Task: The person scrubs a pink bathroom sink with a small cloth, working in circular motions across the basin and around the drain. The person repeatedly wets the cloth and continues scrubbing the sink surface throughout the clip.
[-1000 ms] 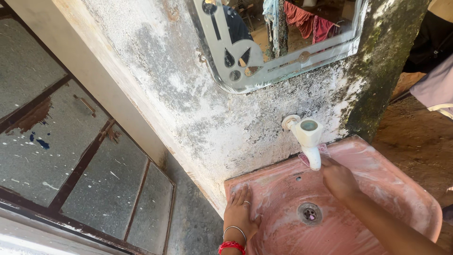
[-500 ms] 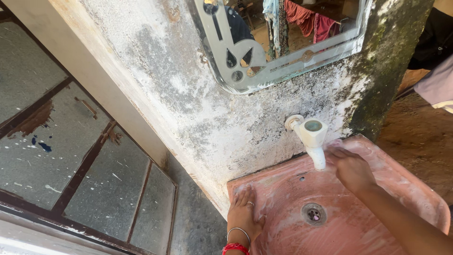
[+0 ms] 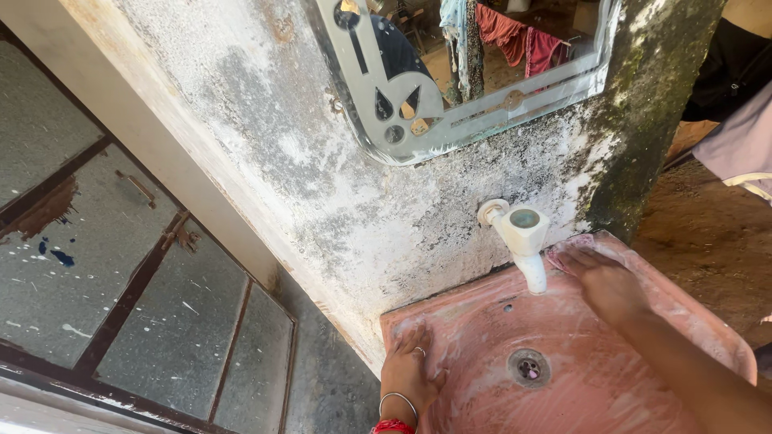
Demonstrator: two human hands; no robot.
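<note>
1. The pink wash basin (image 3: 683, 309) is fixed to the stained wall, and the white tap (image 3: 521, 241) over its back edge serves as the landmark here.
2. The right hand (image 3: 605, 283) lies just right of the tap, fingers pressed flat on a pink scrubbing pad (image 3: 568, 247) on the basin's back rim; it pins the pad down rather than clenching it.
3. The left hand (image 3: 408, 370) rests well to the left of the tap and nearer the viewer, palm down and fingers spread on the basin's left rim, grasping nothing.
4. Soapy white film covers most of the bowl below the tap, around the drain (image 3: 528, 368), so lathering looks largely done there.
5. No water runs from the tap, and the suds are not rinsed off; the rim to the right of the tap is under the pad now, so rinsing appears to remain.
6. A mirror (image 3: 450, 72) hangs above the tap.
</note>
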